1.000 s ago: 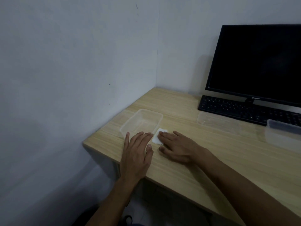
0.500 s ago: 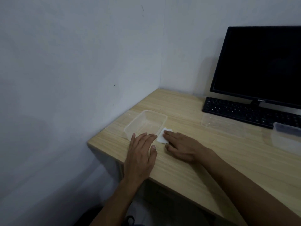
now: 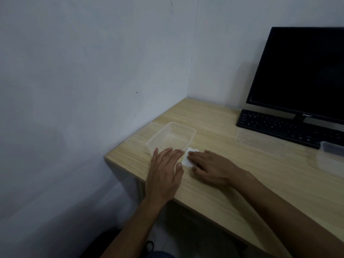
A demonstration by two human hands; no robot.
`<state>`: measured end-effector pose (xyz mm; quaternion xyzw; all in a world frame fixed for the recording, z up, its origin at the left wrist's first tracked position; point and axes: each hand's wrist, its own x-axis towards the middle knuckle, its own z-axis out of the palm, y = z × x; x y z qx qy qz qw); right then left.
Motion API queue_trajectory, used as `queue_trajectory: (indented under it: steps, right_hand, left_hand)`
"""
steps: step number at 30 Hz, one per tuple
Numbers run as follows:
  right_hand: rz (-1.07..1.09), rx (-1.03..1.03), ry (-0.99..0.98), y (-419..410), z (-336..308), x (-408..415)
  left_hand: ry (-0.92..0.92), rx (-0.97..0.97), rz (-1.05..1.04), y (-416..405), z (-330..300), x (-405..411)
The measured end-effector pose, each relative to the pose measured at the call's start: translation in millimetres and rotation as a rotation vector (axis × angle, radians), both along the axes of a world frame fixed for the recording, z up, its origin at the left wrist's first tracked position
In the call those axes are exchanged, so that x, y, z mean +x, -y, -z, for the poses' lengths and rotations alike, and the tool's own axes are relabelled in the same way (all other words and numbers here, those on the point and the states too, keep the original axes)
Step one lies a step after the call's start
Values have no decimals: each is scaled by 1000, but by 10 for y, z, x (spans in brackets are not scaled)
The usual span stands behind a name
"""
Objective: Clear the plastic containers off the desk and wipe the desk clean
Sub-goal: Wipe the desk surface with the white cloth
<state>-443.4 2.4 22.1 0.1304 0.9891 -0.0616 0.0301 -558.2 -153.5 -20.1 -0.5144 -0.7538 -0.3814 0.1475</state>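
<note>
Head: right hand [image 3: 210, 169] on wipe [image 3: 189, 159]

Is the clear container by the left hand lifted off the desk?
No, the clear container stands on the desk, with the left hand against its near wall.

Dim, soft, wide-angle edge warp
</note>
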Motion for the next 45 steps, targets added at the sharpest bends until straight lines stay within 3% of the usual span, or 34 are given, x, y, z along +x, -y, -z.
queue_trajectory:
  steps: [10, 25, 40, 45]
  right_hand:
    - [-122, 6, -21, 354, 98, 96]
    - [153, -30, -11, -323, 18, -163]
    - [-135, -78, -11, 503, 75, 252]
    - [27, -18, 2, 210, 123, 255]
  left_hand:
    - [2, -12, 6, 5, 10, -6]
    - [3, 22, 13, -4, 10, -11]
    - [11, 8, 15, 11, 1, 8]
    - [2, 7, 16, 11, -5, 1]
